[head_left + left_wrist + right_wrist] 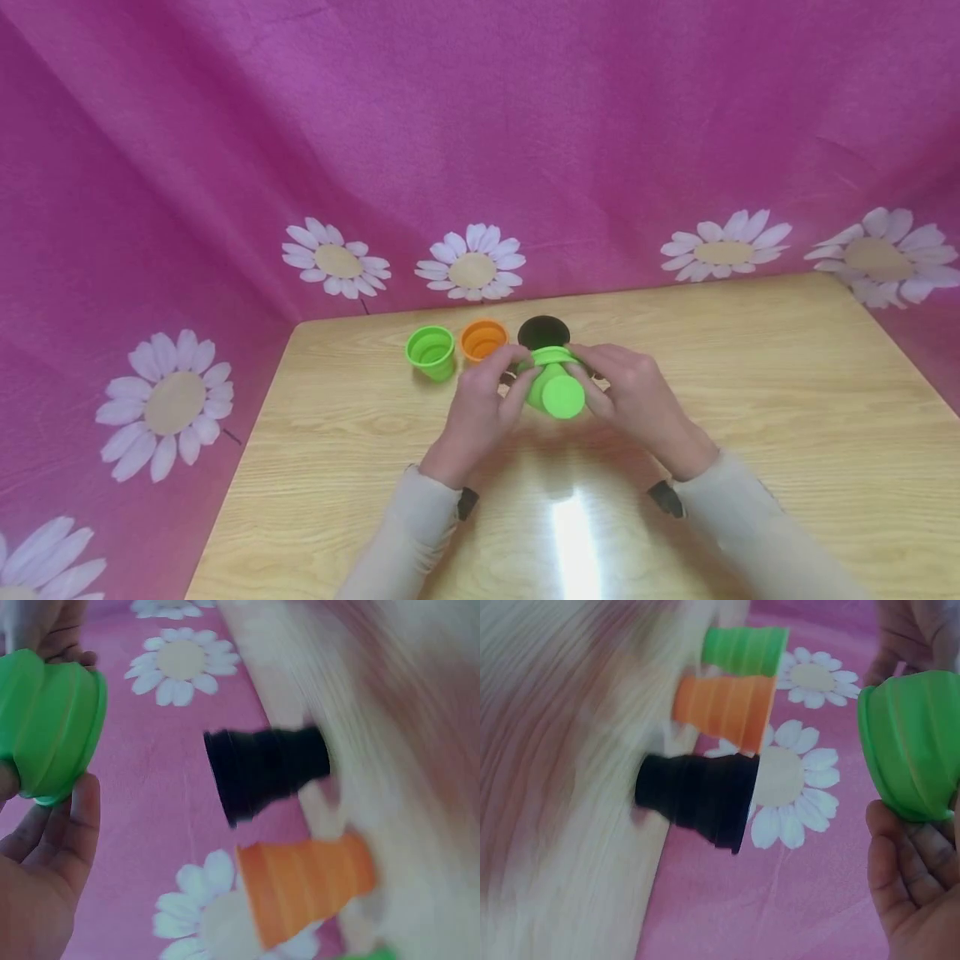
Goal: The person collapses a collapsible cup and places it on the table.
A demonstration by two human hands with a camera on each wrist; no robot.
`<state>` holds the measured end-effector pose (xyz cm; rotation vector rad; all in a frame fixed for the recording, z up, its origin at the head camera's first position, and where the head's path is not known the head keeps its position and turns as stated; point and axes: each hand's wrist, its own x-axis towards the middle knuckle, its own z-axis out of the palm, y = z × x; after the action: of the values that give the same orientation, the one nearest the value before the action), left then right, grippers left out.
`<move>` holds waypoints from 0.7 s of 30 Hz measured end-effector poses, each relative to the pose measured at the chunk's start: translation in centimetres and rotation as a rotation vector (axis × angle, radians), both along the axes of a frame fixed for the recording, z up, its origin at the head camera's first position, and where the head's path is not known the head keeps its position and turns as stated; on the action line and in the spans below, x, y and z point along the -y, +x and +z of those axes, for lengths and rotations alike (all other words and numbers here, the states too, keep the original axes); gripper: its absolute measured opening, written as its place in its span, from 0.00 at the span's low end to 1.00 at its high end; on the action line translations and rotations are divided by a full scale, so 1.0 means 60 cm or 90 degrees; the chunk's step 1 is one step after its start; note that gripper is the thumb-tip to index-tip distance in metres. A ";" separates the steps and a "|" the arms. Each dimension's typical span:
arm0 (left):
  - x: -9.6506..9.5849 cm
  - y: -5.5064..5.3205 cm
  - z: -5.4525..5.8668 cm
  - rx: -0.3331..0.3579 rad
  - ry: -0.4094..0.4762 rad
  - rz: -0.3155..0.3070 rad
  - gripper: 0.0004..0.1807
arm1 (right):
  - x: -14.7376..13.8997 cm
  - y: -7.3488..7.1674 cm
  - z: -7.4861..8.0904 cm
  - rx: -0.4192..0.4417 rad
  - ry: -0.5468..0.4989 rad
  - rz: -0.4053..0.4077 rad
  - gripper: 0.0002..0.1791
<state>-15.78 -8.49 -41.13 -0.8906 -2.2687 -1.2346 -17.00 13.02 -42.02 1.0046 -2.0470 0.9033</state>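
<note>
Between both hands is a green ribbed collapsible cup (562,397), held above the table and tilted with its base toward the head camera. The left hand (482,402) grips it from the left near the rim, thumb on the wall. From the opposite side the right hand (647,403) holds the same cup with thumb and fingers. In the left wrist view the ribbed cup wall (52,724) shows between the fingers. Just beyond the held cup stands a black cup (543,332), partly hidden by it in the head view.
An orange cup (483,339) and another green cup (431,353) stand upright left of the black one, on the wooden table (330,450). Behind the table's far edge hangs a pink cloth (570,150) with white daisies. Light glares off the table near the forearms.
</note>
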 end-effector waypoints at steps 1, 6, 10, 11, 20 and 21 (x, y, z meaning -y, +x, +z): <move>0.001 0.001 -0.002 0.052 0.047 -0.017 0.06 | 0.000 0.001 -0.001 0.023 -0.019 -0.002 0.14; 0.007 0.006 -0.015 0.216 0.255 -0.118 0.11 | -0.002 0.009 -0.001 0.192 -0.108 -0.045 0.13; 0.001 0.011 -0.025 0.217 0.296 -0.122 0.17 | 0.001 0.014 0.001 0.314 -0.150 -0.070 0.13; -0.002 0.012 -0.026 0.214 0.298 -0.112 0.17 | 0.001 0.014 0.001 0.332 -0.155 -0.072 0.12; -0.005 0.014 -0.010 0.303 0.233 -0.019 0.14 | -0.001 0.013 -0.006 0.335 -0.173 -0.070 0.12; -0.005 0.014 -0.008 0.314 0.222 -0.009 0.15 | -0.001 0.013 -0.006 0.329 -0.171 -0.069 0.12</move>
<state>-14.96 -8.17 -41.60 -0.5123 -2.2777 -1.9549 -16.22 13.07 -42.38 0.5447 -2.2796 1.4472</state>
